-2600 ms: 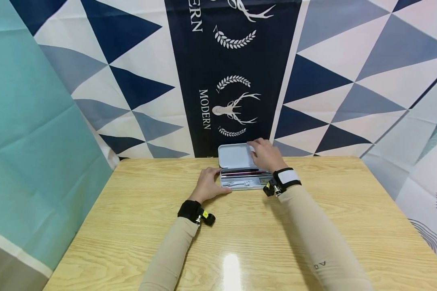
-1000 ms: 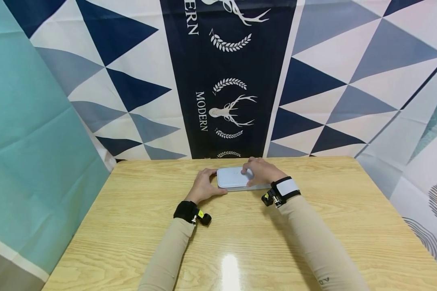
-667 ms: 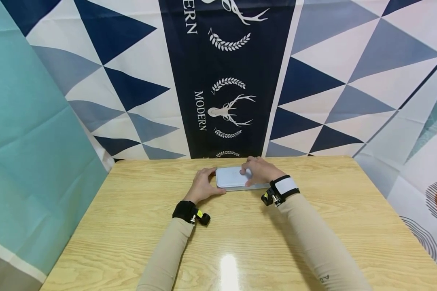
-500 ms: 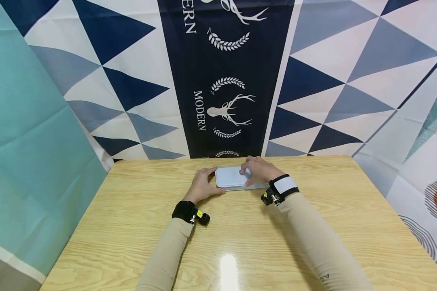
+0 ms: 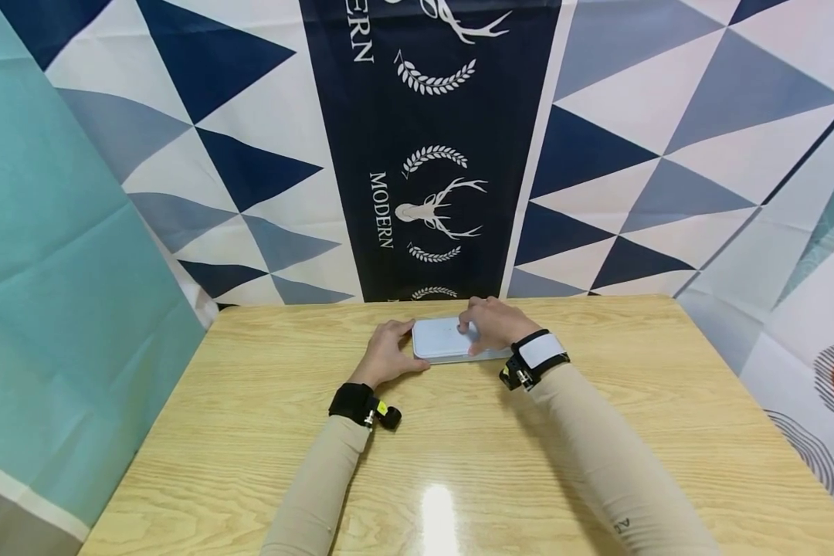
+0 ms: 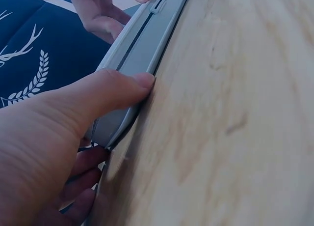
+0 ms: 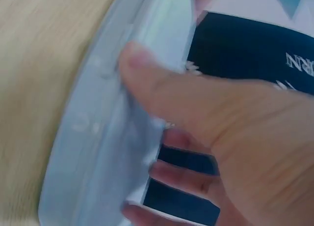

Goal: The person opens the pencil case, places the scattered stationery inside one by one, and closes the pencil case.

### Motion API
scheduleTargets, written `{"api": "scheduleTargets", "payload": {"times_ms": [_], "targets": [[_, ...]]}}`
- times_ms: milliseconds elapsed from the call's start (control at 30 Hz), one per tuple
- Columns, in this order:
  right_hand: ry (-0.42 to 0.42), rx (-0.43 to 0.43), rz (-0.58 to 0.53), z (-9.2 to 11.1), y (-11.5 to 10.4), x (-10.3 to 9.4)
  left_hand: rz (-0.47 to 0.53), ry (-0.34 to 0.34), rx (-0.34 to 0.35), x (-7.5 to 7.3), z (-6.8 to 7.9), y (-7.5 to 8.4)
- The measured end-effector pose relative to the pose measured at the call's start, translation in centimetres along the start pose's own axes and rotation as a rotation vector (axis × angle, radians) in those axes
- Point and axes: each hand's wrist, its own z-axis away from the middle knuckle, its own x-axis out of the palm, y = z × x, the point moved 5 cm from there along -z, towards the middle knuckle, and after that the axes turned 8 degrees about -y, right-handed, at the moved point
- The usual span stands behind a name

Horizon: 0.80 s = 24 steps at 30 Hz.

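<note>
A pale blue-grey pencil case [image 5: 436,337] lies near the table's back edge, its lid down over the base. In the left wrist view a dark seam runs along the case's front side [image 6: 142,46], with a small catch on it. My left hand [image 5: 386,355] grips the left end, thumb on the front side and fingers round behind. Over the right part of the lid, my right hand [image 5: 496,324] spans the case, its thumb [image 7: 140,64] at the front edge of the lid and its other fingers along the back. The case's contents are hidden.
The wooden table [image 5: 417,448] stretches out in front of the case. Right behind it hangs a patterned curtain [image 5: 431,185] with a deer print, and a teal cloth [image 5: 76,270] hangs on the left. Each wrist carries a strapped camera [image 5: 389,417].
The lid stood raised at first, showing pencils and a white item inside; my right hand has brought it down onto the base. My left hand has kept to the left end.
</note>
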Motion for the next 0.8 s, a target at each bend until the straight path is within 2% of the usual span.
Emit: {"api": "scheduleTargets", "payload": {"times_ms": [167,300,567,700,800], "targets": [[-0.003,0.013,0.0,-0.1,0.4,0.4,-0.016,-0.001,-0.008,0.4,0.0,0.2],[0.022,-0.003,-0.01,0.2,0.7,0.5,-0.025,-0.002,-0.001,0.3,0.0,0.4],[0.069,-0.021,-0.025,0.5,0.6,0.4,-0.037,-0.015,-0.03,0.1,0.1,0.8],[0.108,-0.01,-0.06,1.0,1.0,0.4,-0.018,-0.038,-0.02,0.5,-0.1,0.5],[0.172,-0.013,-0.081,1.6,1.0,0.0,-0.011,-0.025,0.0,0.5,-0.3,0.0]]}}
